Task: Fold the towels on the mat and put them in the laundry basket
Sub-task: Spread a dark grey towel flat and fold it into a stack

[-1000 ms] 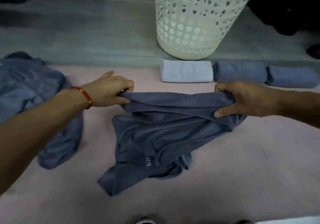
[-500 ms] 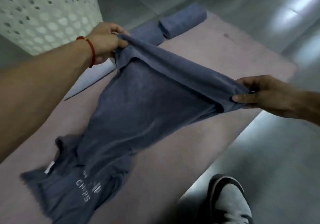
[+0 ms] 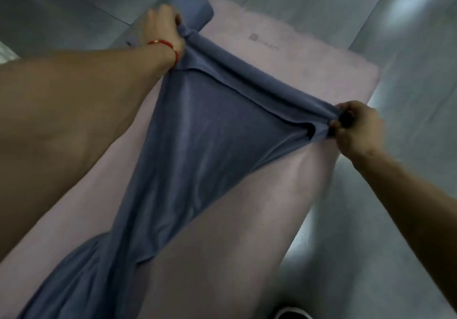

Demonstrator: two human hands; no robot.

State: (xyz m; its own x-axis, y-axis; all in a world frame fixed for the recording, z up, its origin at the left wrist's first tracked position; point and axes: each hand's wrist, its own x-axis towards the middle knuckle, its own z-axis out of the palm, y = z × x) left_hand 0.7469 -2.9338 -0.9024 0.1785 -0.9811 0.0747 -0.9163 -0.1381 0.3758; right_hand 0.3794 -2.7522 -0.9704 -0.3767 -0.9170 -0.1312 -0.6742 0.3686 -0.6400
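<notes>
Since a second ago I'm seeing the towel (image 3: 197, 150) lifting off the pink mat (image 3: 284, 76) and stretching taut, tail dragging. Left hand (image 3: 160, 30) and right hand (image 3: 356, 126) are each pinching a top corner, spreading it for folding.

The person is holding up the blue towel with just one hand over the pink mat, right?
Not quite. Both hands hold it: the left hand grips one end of the blue towel and the right hand pinches the other, stretching its top edge between them. The head view shows this. It is indeed over the pink mat.
</notes>
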